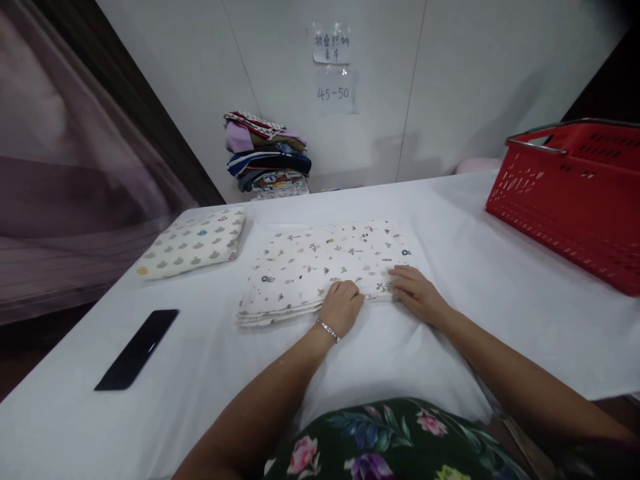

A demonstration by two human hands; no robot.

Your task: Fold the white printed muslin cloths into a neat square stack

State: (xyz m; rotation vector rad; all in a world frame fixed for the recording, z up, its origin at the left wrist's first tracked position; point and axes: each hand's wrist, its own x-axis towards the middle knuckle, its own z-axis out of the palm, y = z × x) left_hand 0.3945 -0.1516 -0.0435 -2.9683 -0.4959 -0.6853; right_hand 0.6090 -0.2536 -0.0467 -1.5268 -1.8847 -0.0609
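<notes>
A white folded cloth (320,263) printed with small figures lies flat in the middle of the white table (475,267). My left hand (341,305), with a bracelet on its wrist, is curled shut on the cloth's near edge. My right hand (417,292) rests beside it on the same near edge, fingers bent and gripping the layered hem at the right corner. Both forearms reach in from the bottom of the view.
A second folded cloth (193,243) with a repeated pattern lies at the left. A black phone (137,349) sits near the left edge. A red plastic basket (570,193) stands at the right. A pile of folded clothes (267,157) rests against the back wall.
</notes>
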